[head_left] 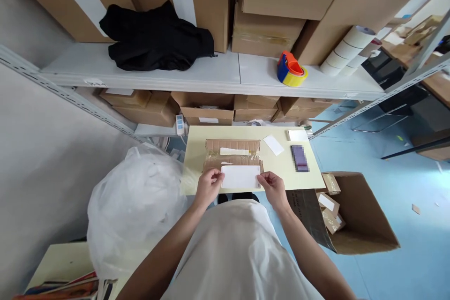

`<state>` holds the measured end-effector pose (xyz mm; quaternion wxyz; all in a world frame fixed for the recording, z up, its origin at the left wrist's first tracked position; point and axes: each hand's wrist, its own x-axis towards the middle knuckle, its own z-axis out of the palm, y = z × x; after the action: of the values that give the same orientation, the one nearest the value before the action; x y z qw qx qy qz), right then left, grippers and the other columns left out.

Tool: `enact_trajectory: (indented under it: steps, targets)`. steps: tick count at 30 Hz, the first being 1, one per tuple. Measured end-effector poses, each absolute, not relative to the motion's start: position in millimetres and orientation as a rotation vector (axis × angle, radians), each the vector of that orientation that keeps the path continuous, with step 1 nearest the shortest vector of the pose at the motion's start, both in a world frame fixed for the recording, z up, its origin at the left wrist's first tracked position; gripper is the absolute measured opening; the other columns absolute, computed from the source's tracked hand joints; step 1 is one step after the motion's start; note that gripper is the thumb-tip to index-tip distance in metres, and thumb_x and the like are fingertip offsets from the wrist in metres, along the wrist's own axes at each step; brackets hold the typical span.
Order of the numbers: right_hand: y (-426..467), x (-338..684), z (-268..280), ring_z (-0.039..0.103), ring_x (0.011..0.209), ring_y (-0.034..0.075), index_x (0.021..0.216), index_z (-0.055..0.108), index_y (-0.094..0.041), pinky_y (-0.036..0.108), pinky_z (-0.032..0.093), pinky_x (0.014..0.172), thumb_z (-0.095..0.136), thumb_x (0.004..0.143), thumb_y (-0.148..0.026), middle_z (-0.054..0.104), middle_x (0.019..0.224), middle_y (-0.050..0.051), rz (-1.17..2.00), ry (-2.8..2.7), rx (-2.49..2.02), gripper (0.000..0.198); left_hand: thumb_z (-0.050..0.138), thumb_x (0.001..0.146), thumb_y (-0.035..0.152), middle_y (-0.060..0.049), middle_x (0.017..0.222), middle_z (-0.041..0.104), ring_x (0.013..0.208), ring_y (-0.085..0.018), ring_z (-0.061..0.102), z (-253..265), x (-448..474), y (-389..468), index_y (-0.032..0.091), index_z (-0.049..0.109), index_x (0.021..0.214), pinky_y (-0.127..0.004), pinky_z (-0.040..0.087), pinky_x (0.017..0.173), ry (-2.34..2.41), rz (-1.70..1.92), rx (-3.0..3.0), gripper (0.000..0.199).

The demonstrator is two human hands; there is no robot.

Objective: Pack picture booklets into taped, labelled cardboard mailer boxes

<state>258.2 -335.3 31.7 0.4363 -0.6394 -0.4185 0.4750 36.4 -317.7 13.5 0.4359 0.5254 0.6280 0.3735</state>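
A white label is stretched between my two hands, above the near edge of a taped cardboard box. My left hand pinches the label's left end, and my right hand pinches its right end. The box lies flat on a pale yellow table, with clear tape and a white strip across its top. To its right rests another white slip. Farther right are a stack of white labels and a dark purple, pixelated object. The label hides part of the box's near side.
Above the table runs a grey shelf with cartons, a black garment, a tape dispenser and label rolls. A large plastic bag bulges at left. An open carton holding small boxes stands at right.
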Motion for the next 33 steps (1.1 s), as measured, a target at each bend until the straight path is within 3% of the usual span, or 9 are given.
enact_trajectory:
  steps: [5,8,13,20,23,27,30,33]
  targets:
    - [-304.2,256.6,16.6,0.044,0.051,0.011,0.068,0.062,-0.016,0.024,0.034,0.05,0.067,0.068,-0.058,0.057,0.056,-0.001,1.138,-1.143,-1.684,0.042,0.053,0.081,0.034,-0.002,0.073,0.067,0.069,-0.016,0.063,2.6,29.8,-289.2,0.021,0.059,0.072,-0.027,0.05,0.069,1.621,0.865,1.455,0.017]
    - [-270.1,255.0,10.3,0.051,0.054,0.013,0.067,0.063,-0.017,0.025,0.038,0.053,0.064,0.07,-0.053,0.061,0.059,0.0,1.09,-1.221,-1.785,0.036,0.058,0.08,0.03,-0.002,0.076,0.069,0.075,-0.017,0.066,2.1,28.7,-256.3,0.02,0.061,0.086,-0.028,0.05,0.075,1.726,0.792,1.476,0.012]
    - [-233.7,251.0,3.7,0.061,0.064,0.017,0.068,0.066,-0.018,0.026,0.043,0.059,0.061,0.071,-0.04,0.069,0.069,0.004,1.025,-1.339,-1.948,0.023,0.066,0.075,0.024,-0.004,0.081,0.072,0.089,-0.022,0.068,0.8,28.5,-222.5,0.016,0.047,0.118,-0.033,0.047,0.084,1.899,0.65,1.463,0.048]
    - [-230.6,240.4,0.9,0.066,0.079,0.022,0.077,0.068,-0.021,0.029,0.046,0.064,0.058,0.076,-0.036,0.072,0.082,0.006,0.9,-1.5,-2.164,0.018,0.065,0.078,0.024,-0.007,0.086,0.073,0.096,-0.025,0.067,-4.7,35.4,-223.4,0.016,0.042,0.117,-0.034,0.045,0.082,1.972,0.531,1.528,0.046]
    - [-229.8,235.9,0.4,0.066,0.087,0.025,0.092,0.065,-0.022,0.033,0.046,0.069,0.058,0.078,-0.037,0.072,0.088,0.008,0.778,-1.6,-2.268,0.021,0.067,0.076,0.027,-0.007,0.086,0.072,0.097,-0.027,0.067,-1.7,36.8,-220.4,0.018,0.041,0.116,-0.034,0.045,0.08,2.044,0.429,1.562,0.049]
    - [-231.7,243.4,1.7,0.065,0.088,0.028,0.115,0.051,-0.021,0.038,0.046,0.073,0.06,0.08,-0.044,0.07,0.092,0.01,0.658,-1.688,-2.371,0.043,0.072,0.068,0.042,-0.012,0.099,0.069,0.099,-0.031,0.065,4.0,22.8,-215.6,0.019,0.042,0.117,-0.035,0.047,0.075,2.154,0.299,1.542,0.062]
    - [-237.6,251.3,4.8,0.063,0.092,0.029,0.119,0.049,-0.02,0.04,0.047,0.076,0.054,0.085,-0.039,0.069,0.095,0.011,0.599,-1.754,-2.306,0.039,0.064,0.076,0.04,-0.013,0.103,0.067,0.101,-0.029,0.063,5.7,12.8,-218.6,0.017,0.047,0.115,-0.036,0.048,0.079,2.141,0.369,1.61,0.048]
    - [-243.7,242.1,8.4,0.056,0.11,0.029,0.125,0.049,-0.015,0.042,0.043,0.091,0.043,0.09,-0.031,0.064,0.114,0.016,0.423,-1.924,-2.036,0.039,0.048,0.087,0.03,-0.014,0.118,0.061,0.116,-0.027,0.055,5.6,22.4,-226.2,0.017,0.055,0.111,-0.038,0.042,0.096,1.954,0.506,2.018,0.028]
